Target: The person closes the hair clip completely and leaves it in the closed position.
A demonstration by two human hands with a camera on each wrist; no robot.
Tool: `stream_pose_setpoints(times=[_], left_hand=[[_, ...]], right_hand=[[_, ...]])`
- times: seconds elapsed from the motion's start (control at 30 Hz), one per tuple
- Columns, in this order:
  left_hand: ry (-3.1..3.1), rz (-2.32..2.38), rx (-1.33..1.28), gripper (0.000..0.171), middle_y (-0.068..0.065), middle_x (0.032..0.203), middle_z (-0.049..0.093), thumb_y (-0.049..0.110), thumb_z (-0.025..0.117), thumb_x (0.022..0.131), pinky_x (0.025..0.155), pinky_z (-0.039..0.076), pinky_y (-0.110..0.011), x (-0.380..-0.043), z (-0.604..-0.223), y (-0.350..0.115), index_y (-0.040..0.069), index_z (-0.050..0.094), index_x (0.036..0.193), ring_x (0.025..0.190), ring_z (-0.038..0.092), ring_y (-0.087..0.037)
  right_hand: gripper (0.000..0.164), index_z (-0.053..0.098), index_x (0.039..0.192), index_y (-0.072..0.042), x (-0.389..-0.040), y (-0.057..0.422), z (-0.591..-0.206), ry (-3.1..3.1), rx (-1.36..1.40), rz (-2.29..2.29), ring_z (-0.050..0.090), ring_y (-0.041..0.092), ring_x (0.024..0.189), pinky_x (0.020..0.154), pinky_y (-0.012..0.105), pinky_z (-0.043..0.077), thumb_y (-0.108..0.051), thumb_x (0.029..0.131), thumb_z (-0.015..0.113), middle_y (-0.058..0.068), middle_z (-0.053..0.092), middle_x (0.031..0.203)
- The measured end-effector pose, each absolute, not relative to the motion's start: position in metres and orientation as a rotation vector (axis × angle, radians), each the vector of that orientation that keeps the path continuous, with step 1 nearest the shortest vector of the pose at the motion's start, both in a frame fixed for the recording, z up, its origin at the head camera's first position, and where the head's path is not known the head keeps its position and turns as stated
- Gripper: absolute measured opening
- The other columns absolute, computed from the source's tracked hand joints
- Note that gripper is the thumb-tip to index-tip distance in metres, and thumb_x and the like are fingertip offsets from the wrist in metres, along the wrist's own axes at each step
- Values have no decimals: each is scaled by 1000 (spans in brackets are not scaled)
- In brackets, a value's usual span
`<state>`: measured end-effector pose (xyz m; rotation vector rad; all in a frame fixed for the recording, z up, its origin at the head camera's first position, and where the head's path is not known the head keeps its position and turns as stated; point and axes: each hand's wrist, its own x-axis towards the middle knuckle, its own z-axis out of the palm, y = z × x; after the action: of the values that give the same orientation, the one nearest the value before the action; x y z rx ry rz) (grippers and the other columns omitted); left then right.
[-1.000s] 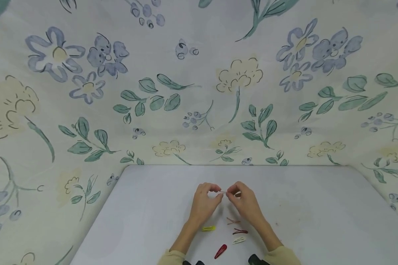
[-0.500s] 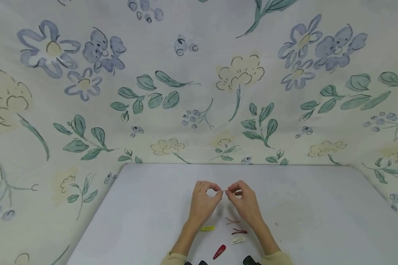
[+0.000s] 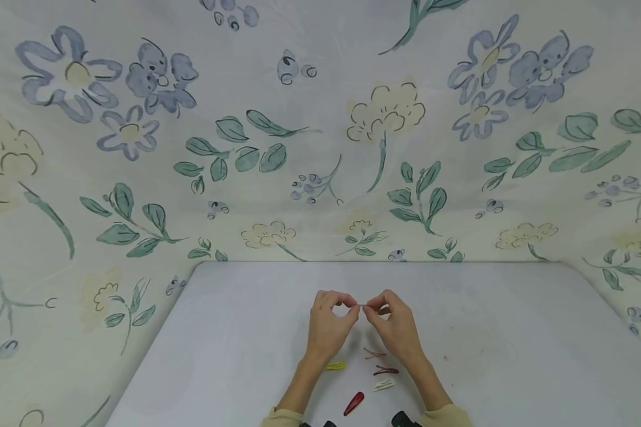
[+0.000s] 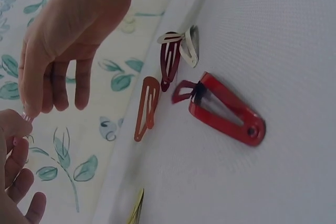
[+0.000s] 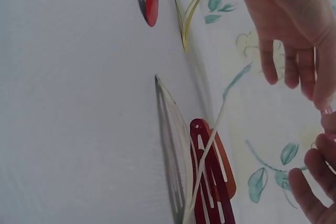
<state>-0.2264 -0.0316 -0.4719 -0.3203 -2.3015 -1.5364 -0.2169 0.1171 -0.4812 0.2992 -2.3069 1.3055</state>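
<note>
Nearest the person, between two pale sleeves (image 3: pixel 283 418), a red clip (image 3: pixel 354 403) lies slantwise on the white table (image 3: pixel 219 344). Beyond it, a white clip (image 3: pixel 384 385), a dark red clip (image 3: pixel 386 370) and an orange clip (image 3: pixel 374 353) follow one another outward, the last two splayed; to their left, a yellow clip (image 3: pixel 335 366) lies just beside the left forearm (image 3: pixel 300 382). Farther out, raised over the table, the left hand (image 3: pixel 327 325) and the right hand (image 3: pixel 397 325) face each other, both pinching a thin pink piece (image 3: pixel 361 305) between thumb and forefinger, most of it hidden. Past the far edge rises a cloth (image 3: pixel 320 237) printed with flowers and leaves.
</note>
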Motion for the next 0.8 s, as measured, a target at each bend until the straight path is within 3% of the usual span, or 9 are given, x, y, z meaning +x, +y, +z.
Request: stream_pose_setpoints(times=[0.5, 0.8], left_hand=[[-2177, -1600, -262, 10, 5, 80, 62, 6, 76, 81, 81, 49, -41, -220, -475, -24, 14, 71, 79, 89, 56, -21], [-2229, -1598, -327, 4, 5, 85, 63, 9, 75, 84, 82, 49, -43, -220, -477, -29, 11, 72, 86, 90, 57, -21]], right_hand=[[17, 60, 87, -10, -212, 113, -478, -2286, 278, 1152, 60, 13, 76, 68, 31, 53, -5, 84, 76, 0, 64, 83], [14, 62, 91, -11, -213, 113, -477, -2362, 269, 1172, 60, 13, 80, 73, 34, 54, -7, 86, 75, -2, 64, 85]])
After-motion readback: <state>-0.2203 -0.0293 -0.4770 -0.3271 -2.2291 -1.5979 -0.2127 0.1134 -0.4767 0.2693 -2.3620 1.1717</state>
